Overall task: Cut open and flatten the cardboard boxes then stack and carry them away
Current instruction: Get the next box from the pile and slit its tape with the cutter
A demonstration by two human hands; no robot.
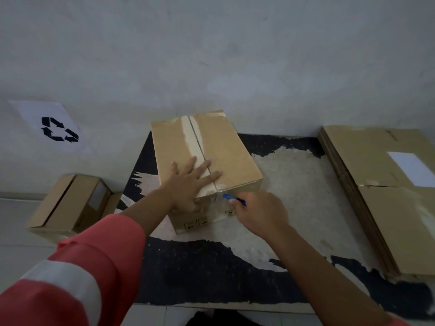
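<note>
Black coating, peeled away in wide pale patches, covers the tabletop point(211, 274) in front of you. On its right side lies a stack of flattened cardboard point(386, 208), with a white label on the top sheet. The cardboard box point(226, 147) you are working on stands at the middle of the far half, closed, with a strip of tape point(193, 140) running down its top seam. A smaller box point(70, 203) sits off the left edge, and beyond it lies a white sheet with a black recycling symbol point(58, 129). Your left hand point(190, 182), out of an orange-red sleeve point(77, 278), lies flat on the box top near its front edge, fingers straight and spread across the tape. Your right hand point(259, 212) is curled round a blue cutter point(231, 198), whose tip meets the front top edge of the box at the seam.
</note>
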